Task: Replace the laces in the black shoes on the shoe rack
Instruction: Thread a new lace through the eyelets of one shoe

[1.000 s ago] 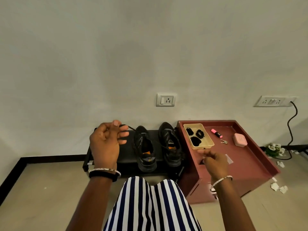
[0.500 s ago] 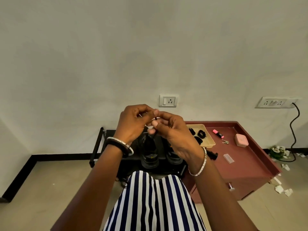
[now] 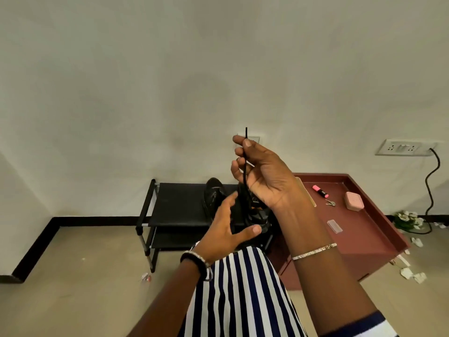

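My right hand [image 3: 264, 176] is raised in front of the wall and pinches a black lace [image 3: 246, 154] between thumb and fingers; the lace's tip sticks up above the thumb and the rest runs down toward the shoes. My left hand [image 3: 228, 229] is lower, fingers spread and relaxed, holding nothing, just in front of the black shoes [image 3: 213, 193]. The shoes stand on the top shelf of the black shoe rack [image 3: 175, 203]; both hands hide much of the right shoe.
A dark red tray-top cabinet [image 3: 364, 229] stands right of the rack, carrying a pink highlighter [image 3: 320, 190], keys [image 3: 331, 203], a pink box [image 3: 354, 201] and a clear strip [image 3: 334, 225]. A black cable [image 3: 431, 186] hangs from the wall socket. Paper scraps lie on the floor.
The hands, pinched together at the lace tip half a second ago, have parted. My right hand rose holding the lace; my left hand let go and dropped toward the shoes.
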